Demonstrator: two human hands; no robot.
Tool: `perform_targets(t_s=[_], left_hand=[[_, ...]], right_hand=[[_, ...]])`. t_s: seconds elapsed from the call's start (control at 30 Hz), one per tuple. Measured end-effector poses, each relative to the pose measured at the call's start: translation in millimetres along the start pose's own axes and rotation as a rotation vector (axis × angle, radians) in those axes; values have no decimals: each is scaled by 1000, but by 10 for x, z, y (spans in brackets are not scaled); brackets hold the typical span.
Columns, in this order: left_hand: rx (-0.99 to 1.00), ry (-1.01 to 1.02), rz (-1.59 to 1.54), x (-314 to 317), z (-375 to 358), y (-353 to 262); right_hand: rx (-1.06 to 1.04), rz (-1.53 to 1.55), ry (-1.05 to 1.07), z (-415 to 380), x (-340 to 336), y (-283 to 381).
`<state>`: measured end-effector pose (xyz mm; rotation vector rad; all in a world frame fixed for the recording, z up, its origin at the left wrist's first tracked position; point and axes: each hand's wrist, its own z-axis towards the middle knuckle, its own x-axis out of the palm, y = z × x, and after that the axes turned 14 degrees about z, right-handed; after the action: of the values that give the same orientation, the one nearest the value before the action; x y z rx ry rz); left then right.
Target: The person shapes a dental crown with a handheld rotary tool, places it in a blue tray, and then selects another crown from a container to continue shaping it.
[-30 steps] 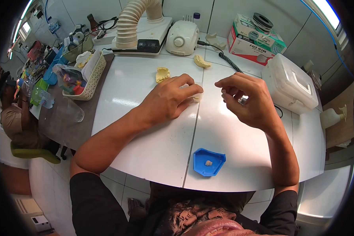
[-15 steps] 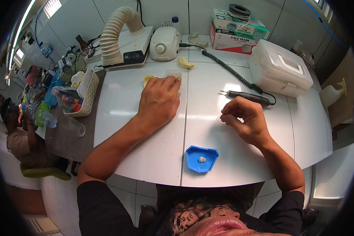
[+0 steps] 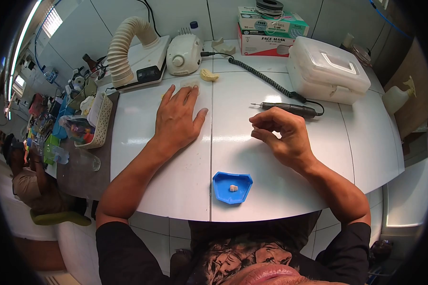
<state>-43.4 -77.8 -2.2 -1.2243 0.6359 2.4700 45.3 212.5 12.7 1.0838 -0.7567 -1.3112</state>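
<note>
My left hand (image 3: 176, 118) lies palm down on the white table with its fingers spread. Its fingertips reach a small translucent piece (image 3: 190, 83), partly covered, and a yellowish bit barely shows beside the fingers. My right hand (image 3: 283, 135) is raised over the table, thumb and forefinger brought together in a pinch; anything between them is too small to name. Just beyond it lies a black rotary handpiece (image 3: 290, 109) with a thin tip. Closer to me, a blue angular tray (image 3: 222, 194) holds small pale tooth-like pieces (image 3: 233, 188).
A yellowish curved dental cast (image 3: 209, 75) lies near the white control unit (image 3: 184, 54). Behind stand a ribbed hose (image 3: 121, 52) on its base, mask boxes (image 3: 265, 45) and a translucent case (image 3: 328, 71). A woven basket (image 3: 101, 123) is at left; another person (image 3: 31, 180) sits beyond.
My left hand has flattened and spread its fingers, with the thumb moved outward. The right hand keeps its pinch. The view has shifted slightly to the right.
</note>
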Motion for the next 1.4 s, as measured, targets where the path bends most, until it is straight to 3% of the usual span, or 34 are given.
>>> perform_targets(t_s=[0.07,0.17,0.3,0.43,0.67,0.77,0.83,0.97,1.1,1.3,1.4], left_hand=[[32,-169,32,-32,15,-4],[68,-94,-578,-298,24,-158],[-38,215,-1300,-389,78,-543],[-17,220,-1515,-176,140,-685],[160,162,-1316,-108,93,-536],[-114,263,-1490,-71,38,-527],[-232,306,-1594,-93,64,-536],[-301,393,-1615,-90,72,-498],[-307,406,-1500,-109,70,-463],[-444,489,-1454,-167,136,-441],[-382,510,-1379,-128,106,-423]], right_hand=[[55,135,-10,-19,5,1],[194,403,-3,10,-9,21],[330,586,24,11,-87,-54],[396,671,31,8,-147,-94],[369,529,-16,47,-88,64],[-238,-380,-98,163,-452,-41],[-302,-661,-199,309,-583,19],[-167,-788,-77,307,-613,-204],[-194,-920,-12,307,-599,-295],[-177,-753,162,143,-404,-16],[-99,-796,209,79,-340,35]])
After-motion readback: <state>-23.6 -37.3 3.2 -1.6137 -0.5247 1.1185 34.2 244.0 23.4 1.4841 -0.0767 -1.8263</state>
